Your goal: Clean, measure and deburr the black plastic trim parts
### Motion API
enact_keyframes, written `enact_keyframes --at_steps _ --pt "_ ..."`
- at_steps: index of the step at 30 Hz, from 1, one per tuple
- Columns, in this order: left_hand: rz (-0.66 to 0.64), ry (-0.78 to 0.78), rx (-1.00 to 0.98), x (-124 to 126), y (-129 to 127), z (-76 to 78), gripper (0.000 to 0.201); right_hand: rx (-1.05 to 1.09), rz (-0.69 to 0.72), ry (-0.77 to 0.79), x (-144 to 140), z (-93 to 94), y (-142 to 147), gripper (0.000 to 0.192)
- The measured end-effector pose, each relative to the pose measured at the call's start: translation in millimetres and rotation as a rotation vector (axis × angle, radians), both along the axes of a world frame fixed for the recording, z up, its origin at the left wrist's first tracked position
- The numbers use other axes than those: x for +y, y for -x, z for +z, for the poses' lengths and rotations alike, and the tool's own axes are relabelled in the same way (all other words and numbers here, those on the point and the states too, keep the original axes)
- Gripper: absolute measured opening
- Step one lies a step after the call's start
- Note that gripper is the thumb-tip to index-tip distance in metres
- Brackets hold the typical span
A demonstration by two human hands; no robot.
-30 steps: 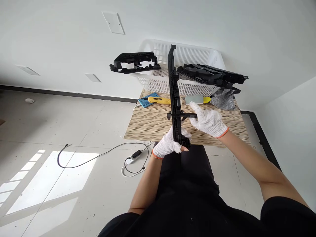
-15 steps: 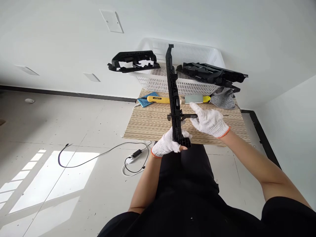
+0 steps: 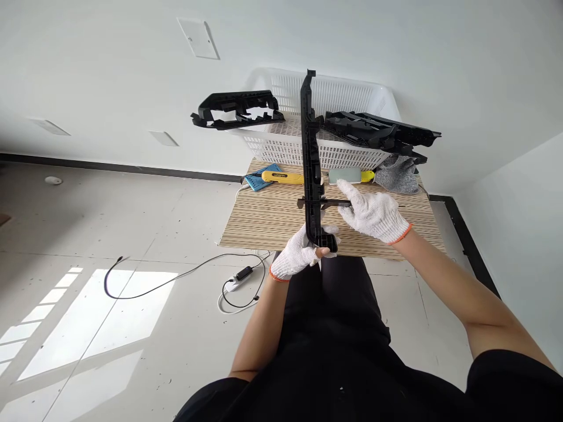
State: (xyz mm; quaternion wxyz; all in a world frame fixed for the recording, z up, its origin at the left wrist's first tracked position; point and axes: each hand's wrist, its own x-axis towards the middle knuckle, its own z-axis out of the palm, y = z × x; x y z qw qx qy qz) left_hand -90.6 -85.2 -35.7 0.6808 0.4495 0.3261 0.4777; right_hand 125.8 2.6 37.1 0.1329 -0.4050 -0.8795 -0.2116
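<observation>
A long black plastic frame part (image 3: 310, 158) stands nearly upright over the small wooden table (image 3: 272, 220). My left hand (image 3: 299, 257), in a white knit glove, grips its lower end. My right hand (image 3: 373, 212), also gloved, pinches a thin black rod (image 3: 328, 203) that crosses the frame sideways at about mid-height of its lower half. Both hands hover just above the table's near edge.
A white mesh basket (image 3: 285, 146) stands at the table's far side with two more black frame parts (image 3: 235, 109) (image 3: 378, 132) lying across its rim. A yellow utility knife (image 3: 281, 176), a blue item, a grey block and a grey glove (image 3: 398, 174) lie before it. Cables trail on the floor at left.
The upright frame part has been raised slightly and straightened; my left hand rose with it. My right hand stays on the crossing rod.
</observation>
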Motion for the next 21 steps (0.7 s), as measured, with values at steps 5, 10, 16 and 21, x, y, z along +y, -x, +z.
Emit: enact_keyframes --at_steps 5,10,16,21 --pt "0.044 -0.023 0.059 2 4 -11.9 0.057 -0.016 -0.02 0.062 -4 1.1 3 0.061" --pt "0.063 -0.025 -0.001 2 1 -11.9 0.059 -0.039 -0.016 0.106 -7 6.2 5 0.061" --pt "0.118 0.014 -0.094 1 -4 -4.4 0.056 -0.031 -0.062 0.11 -8 6.3 4 0.065" --pt "0.118 0.016 -0.055 2 -2 -7.4 0.061 -0.04 -0.069 0.113 -9 7.4 5 0.067"
